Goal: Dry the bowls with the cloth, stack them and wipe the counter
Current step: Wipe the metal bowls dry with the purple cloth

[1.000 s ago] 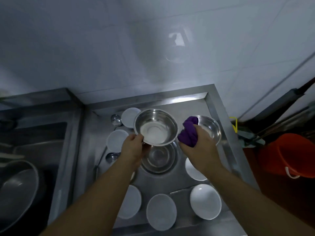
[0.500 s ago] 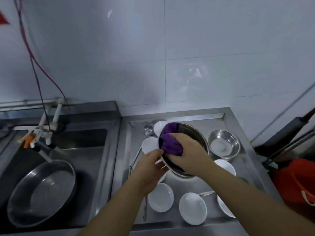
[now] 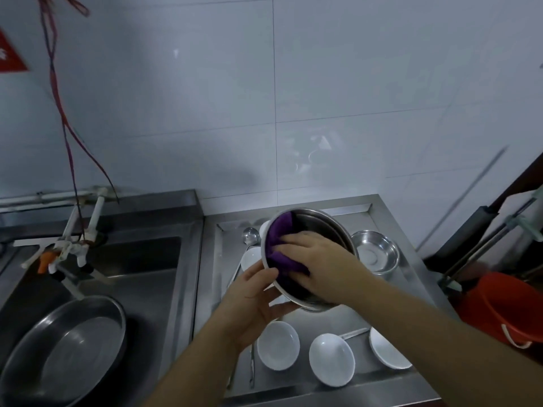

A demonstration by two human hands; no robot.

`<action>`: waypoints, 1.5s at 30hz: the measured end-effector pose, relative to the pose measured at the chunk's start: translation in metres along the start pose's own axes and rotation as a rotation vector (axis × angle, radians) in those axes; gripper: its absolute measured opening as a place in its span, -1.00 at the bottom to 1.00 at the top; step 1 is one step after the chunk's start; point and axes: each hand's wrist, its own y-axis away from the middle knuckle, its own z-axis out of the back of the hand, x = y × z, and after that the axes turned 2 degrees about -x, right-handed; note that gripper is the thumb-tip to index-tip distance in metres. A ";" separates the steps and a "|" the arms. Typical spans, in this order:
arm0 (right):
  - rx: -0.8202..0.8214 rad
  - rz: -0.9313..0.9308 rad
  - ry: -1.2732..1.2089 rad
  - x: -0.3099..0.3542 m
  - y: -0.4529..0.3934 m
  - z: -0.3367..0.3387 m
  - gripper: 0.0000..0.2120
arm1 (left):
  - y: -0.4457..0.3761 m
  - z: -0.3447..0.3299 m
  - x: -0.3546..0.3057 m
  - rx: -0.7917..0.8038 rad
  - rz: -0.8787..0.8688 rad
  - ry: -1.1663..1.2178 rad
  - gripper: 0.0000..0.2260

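So right now the big round stainless steel bowl (image 3: pixel 316 259) is held up off the steel table (image 3: pixel 390 224), tipped so its open mouth faces the person, near rim low and far rim high. The left hand (image 3: pixel 252 304) has its grip wrapped around the near-left rim, thumb over the edge and fingers curled underneath. The right hand (image 3: pixel 320 259) is reaching into the bowl from the right with fingers spread fairly flat, pressing the bunched purple cloth (image 3: pixel 279 245) against the inner wall on the left side. So the cloth sits inside the bowl, between the palm and the metal, and the wiping hand is the one that has to travel around the wall while the left keeps the bowl tilted. I'd guess this is mid-dry on the 1st big bowl, lots left to do. On the table there's a smaller round steel bowl (image 3: pixel 376 251) to the right, looks empty, and 3 small white ceramic bowls (image 3: pixel 277 345) along the near edge, also empty. The sink (image 3: pixel 147 274) on the left holds a wide steel basin (image 3: pixel 61 351).
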 end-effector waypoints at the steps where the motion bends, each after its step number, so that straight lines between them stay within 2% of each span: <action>1: -0.020 -0.002 0.030 -0.001 -0.006 0.004 -0.56 | 0.000 -0.004 -0.001 -0.001 -0.023 -0.001 -0.57; 6: -0.155 -0.248 -0.059 -0.009 -0.027 0.026 -0.59 | -0.003 -0.024 -0.009 -0.051 -0.193 0.001 -0.50; 10: -0.208 -0.512 -0.059 -0.007 -0.029 0.024 -0.82 | -0.005 -0.042 -0.018 -0.081 -0.313 0.012 -0.47; 12: -0.206 -0.568 -0.093 -0.002 -0.025 0.021 -0.86 | -0.003 -0.051 -0.017 -0.073 -0.332 0.013 -0.48; 17: -0.171 -0.557 -0.322 0.013 -0.003 0.025 -0.86 | 0.002 -0.049 -0.013 -0.038 -0.294 0.014 -0.47; 20: -0.096 -0.460 -0.515 0.015 0.006 0.031 -0.89 | 0.010 -0.041 -0.013 -0.013 -0.218 0.008 -0.48; 22: -0.088 -0.374 -0.542 0.018 0.008 0.031 -0.91 | 0.015 -0.038 -0.012 -0.020 -0.182 0.008 -0.54; 25: -0.155 -0.232 -0.488 0.025 0.000 0.030 -0.72 | 0.023 -0.037 -0.013 -0.042 -0.146 0.047 -0.62; 29: -0.155 -0.059 -0.178 0.026 -0.027 0.042 -0.66 | 0.028 -0.037 -0.014 -0.064 -0.155 0.126 -0.58; 31: -0.149 -0.090 -0.056 0.024 -0.040 0.048 -0.65 | 0.030 -0.038 -0.016 -0.079 -0.192 0.150 -0.55; 35: -0.126 -0.331 0.109 0.024 -0.056 0.051 -0.78 | 0.030 -0.040 -0.028 -0.118 -0.276 0.149 -0.53; 38: -0.094 -0.460 0.229 0.034 -0.059 0.047 -0.74 | 0.029 -0.036 -0.038 -0.123 -0.334 0.091 -0.51; 41: -0.060 -0.529 0.077 0.043 -0.048 0.041 -0.74 | 0.026 -0.031 -0.042 -0.114 -0.342 0.072 -0.44; 45: -0.003 -0.491 -0.201 0.050 -0.032 0.038 -0.69 | 0.026 -0.025 -0.045 -0.066 -0.303 0.037 -0.48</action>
